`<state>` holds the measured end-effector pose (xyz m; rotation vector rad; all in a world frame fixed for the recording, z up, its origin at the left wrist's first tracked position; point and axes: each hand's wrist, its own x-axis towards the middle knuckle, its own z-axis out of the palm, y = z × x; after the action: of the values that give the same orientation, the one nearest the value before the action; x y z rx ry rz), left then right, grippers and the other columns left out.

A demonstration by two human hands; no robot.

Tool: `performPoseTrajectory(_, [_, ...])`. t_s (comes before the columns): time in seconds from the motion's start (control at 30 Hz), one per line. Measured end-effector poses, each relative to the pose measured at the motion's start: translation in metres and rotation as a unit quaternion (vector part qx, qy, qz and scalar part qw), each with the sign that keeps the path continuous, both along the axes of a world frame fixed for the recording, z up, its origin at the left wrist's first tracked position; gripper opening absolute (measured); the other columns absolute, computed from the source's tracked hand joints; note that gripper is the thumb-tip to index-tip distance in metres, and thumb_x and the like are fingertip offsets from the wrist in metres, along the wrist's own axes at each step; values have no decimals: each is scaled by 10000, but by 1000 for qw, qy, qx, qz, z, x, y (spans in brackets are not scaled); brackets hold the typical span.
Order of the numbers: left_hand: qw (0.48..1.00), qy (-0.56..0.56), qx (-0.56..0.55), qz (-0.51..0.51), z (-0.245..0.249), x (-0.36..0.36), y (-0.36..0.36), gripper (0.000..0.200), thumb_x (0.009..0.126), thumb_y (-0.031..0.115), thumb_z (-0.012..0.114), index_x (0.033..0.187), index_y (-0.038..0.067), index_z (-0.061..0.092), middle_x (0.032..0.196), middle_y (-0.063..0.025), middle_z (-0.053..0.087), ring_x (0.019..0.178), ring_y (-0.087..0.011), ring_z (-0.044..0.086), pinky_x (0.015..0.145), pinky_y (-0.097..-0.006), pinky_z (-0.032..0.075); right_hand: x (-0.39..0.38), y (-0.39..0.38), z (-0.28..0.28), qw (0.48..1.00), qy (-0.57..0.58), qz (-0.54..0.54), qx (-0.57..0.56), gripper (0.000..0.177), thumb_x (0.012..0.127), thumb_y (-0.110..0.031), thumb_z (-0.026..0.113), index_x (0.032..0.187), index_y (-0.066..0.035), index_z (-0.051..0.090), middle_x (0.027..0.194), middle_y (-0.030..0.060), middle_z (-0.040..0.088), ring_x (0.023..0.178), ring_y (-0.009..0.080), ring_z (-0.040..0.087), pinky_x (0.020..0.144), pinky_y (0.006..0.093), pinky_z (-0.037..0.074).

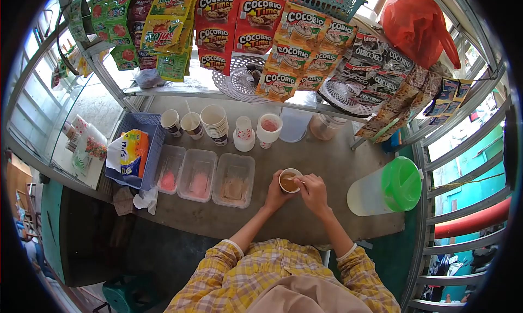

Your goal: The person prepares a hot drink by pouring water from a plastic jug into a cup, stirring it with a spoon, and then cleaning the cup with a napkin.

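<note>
A paper cup [289,180] with brown drink stands on the grey counter [305,155] in front of me. My left hand [275,194] wraps around the cup's left side. My right hand [312,191] hovers at the cup's right rim, fingers pinched on a thin stick or spoon that dips into the drink; the tool is too small to identify. Both sleeves are yellow plaid.
Three clear plastic tubs [234,179] with powders sit to the left, beside a blue basket [143,149]. Stacked cups [215,122] line the back. A green-lidded jug [387,189] stands at right. Sachet strips [256,27] hang above.
</note>
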<state>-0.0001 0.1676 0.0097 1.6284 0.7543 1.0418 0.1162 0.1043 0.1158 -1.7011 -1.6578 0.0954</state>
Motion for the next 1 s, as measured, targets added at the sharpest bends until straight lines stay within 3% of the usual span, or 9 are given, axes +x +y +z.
performPoseTrajectory(1.0, [1000, 12, 19, 7, -7, 2, 1, 809, 639, 217, 863, 1239, 42, 349, 1104, -138, 591, 1033, -260, 608, 849, -359, 496, 3, -13, 5, 1000, -9, -16, -6, 124, 870, -156, 597, 818, -63, 661, 720, 50, 634, 666, 222, 562, 630, 349, 386])
